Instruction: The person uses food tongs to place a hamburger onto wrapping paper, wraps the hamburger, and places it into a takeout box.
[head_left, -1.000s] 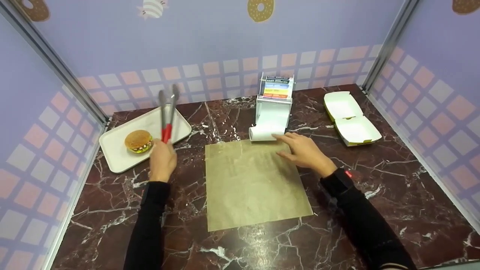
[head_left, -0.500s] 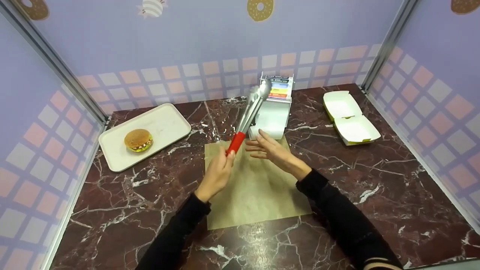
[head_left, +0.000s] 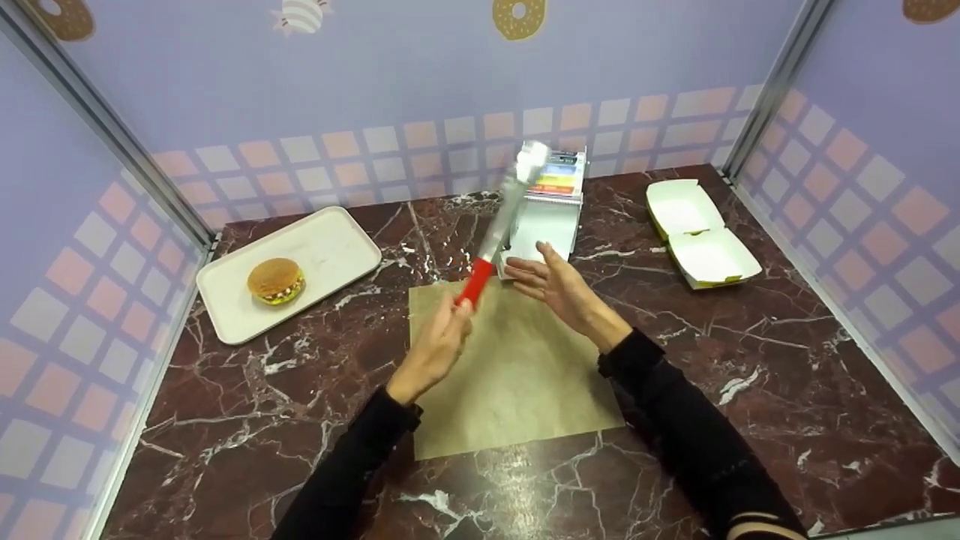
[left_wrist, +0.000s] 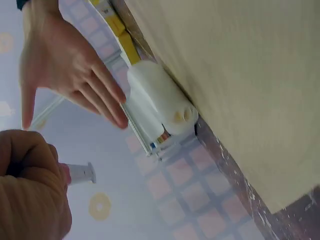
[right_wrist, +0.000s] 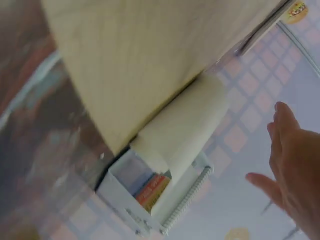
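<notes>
I saw brown paper (head_left: 517,390) lying on the counter (head_left: 337,465). Above it the left hand (head_left: 435,349) gripped red-handled tongs (head_left: 484,262); the right hand (head_left: 564,291) held its fingers straight. Beyond, a burger (head_left: 274,280) sat on a tray (head_left: 337,255), a box (head_left: 716,256) lay open, and farthest back stood a dispenser (head_left: 546,223).

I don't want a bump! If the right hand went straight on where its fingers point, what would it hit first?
Probably the tongs, just ahead of the right hand in the head view; depth is unclear, so it might miss.
</notes>
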